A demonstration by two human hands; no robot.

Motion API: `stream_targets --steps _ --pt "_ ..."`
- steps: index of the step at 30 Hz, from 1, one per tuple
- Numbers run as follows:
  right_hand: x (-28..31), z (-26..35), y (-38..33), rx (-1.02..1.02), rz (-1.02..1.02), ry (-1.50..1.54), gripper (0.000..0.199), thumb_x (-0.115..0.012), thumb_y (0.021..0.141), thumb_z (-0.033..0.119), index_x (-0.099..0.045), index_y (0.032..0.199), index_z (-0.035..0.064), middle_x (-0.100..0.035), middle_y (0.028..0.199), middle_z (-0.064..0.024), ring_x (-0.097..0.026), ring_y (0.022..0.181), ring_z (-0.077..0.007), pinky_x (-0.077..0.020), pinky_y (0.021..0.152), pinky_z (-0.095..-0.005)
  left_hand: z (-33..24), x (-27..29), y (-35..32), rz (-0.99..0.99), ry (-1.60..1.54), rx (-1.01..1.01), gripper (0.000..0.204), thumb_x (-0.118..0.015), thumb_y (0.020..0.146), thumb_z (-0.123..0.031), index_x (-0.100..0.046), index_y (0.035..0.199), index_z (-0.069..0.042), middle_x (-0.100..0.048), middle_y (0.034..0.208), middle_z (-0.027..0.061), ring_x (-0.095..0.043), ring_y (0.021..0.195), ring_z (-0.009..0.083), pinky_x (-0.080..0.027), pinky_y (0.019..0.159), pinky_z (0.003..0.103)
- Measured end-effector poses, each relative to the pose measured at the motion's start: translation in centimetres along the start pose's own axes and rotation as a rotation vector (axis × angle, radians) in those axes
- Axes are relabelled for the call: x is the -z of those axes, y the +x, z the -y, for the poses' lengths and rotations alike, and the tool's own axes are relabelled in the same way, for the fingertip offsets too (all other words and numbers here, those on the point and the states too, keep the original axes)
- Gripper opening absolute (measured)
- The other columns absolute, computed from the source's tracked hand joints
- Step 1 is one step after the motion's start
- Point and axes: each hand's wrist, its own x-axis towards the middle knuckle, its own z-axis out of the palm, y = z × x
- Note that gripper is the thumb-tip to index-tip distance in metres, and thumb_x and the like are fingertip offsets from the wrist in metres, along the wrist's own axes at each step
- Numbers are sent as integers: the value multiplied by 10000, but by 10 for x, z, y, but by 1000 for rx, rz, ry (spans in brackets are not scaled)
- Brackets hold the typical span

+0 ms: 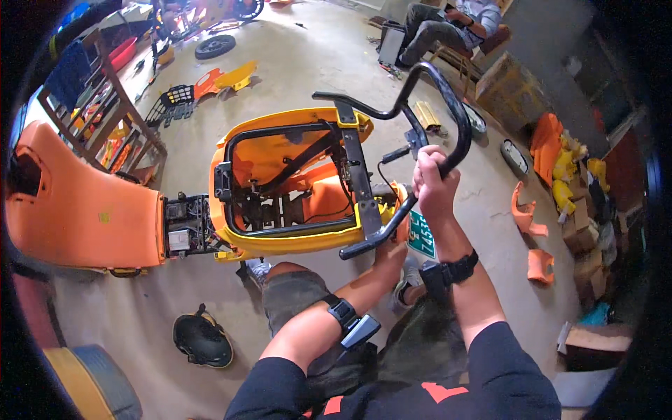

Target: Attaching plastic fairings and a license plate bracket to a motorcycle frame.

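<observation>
An orange and yellow scooter (294, 245) stands before me with its seat area open, baring a black frame and inner parts. At its rear rises a black tubular rack (458, 105). My right hand (432, 178) is closed around the rack's tube near its lower bend. My left hand (393, 250) reaches in low at the scooter's rear, beneath the rack's lower bar; its fingers are hidden behind bodywork. Between my forearms and the rack is a green and white licence plate (422, 236). A thin black cable hangs near my right hand.
A dark helmet-like shell (203, 339) lies on the floor at lower left. Orange panels (540, 266) and boxes (514, 87) are at right. A black basket-like grate (171, 103) and a wheel (215, 47) lie farther off. A seated person (455, 28) is at the back.
</observation>
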Motion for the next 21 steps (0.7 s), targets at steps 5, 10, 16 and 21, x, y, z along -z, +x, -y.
stream_targets --steps 5,10,16,21 --pt "2 3 -11 -15 40 139 229 -530 892 117 -457 680 71 -409 656 17 -357 440 -44 -316 397 -209 -2 17 -4 197 182 -2 306 -646 691 -121 -485 946 -71 -473 816 22 -472 709 132 -364 570 293" --pt "15 5 -4 -87 148 165 275 -563 846 95 -444 601 60 -464 723 14 -411 482 -35 -328 431 -211 17 18 10 130 -52 89 289 -632 732 -107 -482 977 -74 -495 883 38 -494 771 147 -385 581 315" --pt "13 -5 -7 -35 131 149 276 -566 848 98 -452 600 61 -481 756 16 -416 476 -37 -348 430 -211 63 22 29 57 -78 21 402 -688 750 -102 -572 1132 -52 -607 977 66 -573 877 186 -466 741 319" --pt "15 -8 -6 1 163 113 248 -573 870 115 -479 648 55 -494 772 -1 -434 475 -44 -369 435 -214 74 21 37 150 -305 323 360 -686 731 -61 -576 1073 -40 -614 960 79 -582 860 187 -469 724 323"
